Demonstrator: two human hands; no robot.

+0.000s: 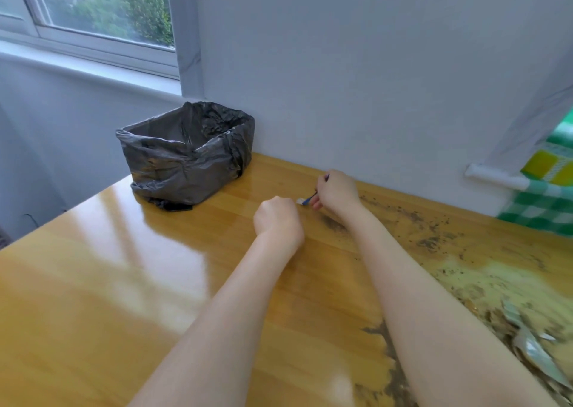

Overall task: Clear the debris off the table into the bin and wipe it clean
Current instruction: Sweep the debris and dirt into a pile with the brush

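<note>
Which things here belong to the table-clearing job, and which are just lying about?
Job: lined bin; dark crumbs; pale powder; torn foil scraps; table; blue-handled item gripped by right hand.
Not part of it: green checked cloth; window.

Soft window daylight, tabletop [93, 282] glare

Open passage over the bench's [108, 282] left half; blocked by bin [186, 158] far left, debris [502, 285] right, wall [372, 81] behind.
</note>
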